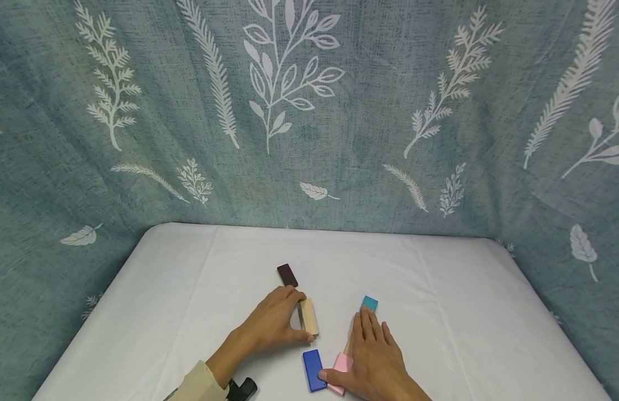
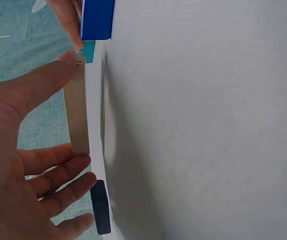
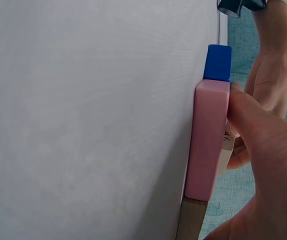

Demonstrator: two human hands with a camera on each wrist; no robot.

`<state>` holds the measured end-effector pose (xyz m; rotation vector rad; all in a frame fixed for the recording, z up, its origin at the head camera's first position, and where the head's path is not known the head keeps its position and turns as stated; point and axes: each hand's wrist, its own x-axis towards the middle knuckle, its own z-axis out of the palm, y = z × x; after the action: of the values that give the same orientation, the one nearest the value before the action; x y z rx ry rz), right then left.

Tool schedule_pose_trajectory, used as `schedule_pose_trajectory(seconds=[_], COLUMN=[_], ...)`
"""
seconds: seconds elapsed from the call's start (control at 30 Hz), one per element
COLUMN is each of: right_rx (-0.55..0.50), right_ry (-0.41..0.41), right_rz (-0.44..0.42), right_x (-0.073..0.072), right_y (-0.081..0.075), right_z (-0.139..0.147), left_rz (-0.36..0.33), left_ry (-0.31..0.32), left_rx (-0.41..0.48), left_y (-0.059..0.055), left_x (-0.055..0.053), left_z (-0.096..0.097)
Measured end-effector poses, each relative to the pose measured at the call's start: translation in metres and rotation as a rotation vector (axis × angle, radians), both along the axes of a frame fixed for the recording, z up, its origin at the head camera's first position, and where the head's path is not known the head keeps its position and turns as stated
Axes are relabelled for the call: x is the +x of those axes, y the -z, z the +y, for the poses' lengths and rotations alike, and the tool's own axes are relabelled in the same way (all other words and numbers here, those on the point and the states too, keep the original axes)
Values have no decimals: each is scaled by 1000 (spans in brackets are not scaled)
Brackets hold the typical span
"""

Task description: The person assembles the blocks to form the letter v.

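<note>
Black device: nearest me in the head view, a black device [image 1: 242, 390] at the left wrist beside a cream sleeve [image 1: 201, 384], both cut off by the bottom edge.
Right hand: the right hand [image 1: 377, 356] lies low over several blocks, fingers straight, thumb out to the side; its palm hides much from me.
Pink block: the pink block [image 1: 342, 365] sits partly under that hand; the right wrist view shows me its long face, the thumb beside one end.
Blue block: the blue block [image 1: 313, 370] lies just left of the pink one, the thumb tip at its edge; I cannot tell whether the blocks touch.
Brown block: the brown block [image 3: 192, 220] meets the pink one's end, cut off by my right wrist frame and mostly covered from above.
Left hand: the left hand [image 1: 274, 323] pinches the pale block [image 1: 309, 317] by its ends, left of the right hand; its printed mark is hard to read.
Teal block: the teal block [image 1: 370, 303] shows beyond the right fingertips, its near end hidden.
Dark block: the dark block [image 1: 288, 275] lies farthest out on the white-covered bench [image 1: 214, 289], just past the left fingers.
Backdrop: a leaf-patterned curtain [image 1: 359, 184].
</note>
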<state>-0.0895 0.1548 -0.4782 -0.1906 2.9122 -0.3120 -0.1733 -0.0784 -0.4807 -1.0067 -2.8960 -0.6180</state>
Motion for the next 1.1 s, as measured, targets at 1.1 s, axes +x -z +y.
schedule_pose_trajectory(seconds=[1.1], right_rx=[-11], right_ry=[6], right_rz=[6], right_x=[-1], right_y=[0], right_z=[-1], left_rz=[-47], left_ry=[29], left_rx=[-27], left_y=[0], left_x=[8], left_z=[-2])
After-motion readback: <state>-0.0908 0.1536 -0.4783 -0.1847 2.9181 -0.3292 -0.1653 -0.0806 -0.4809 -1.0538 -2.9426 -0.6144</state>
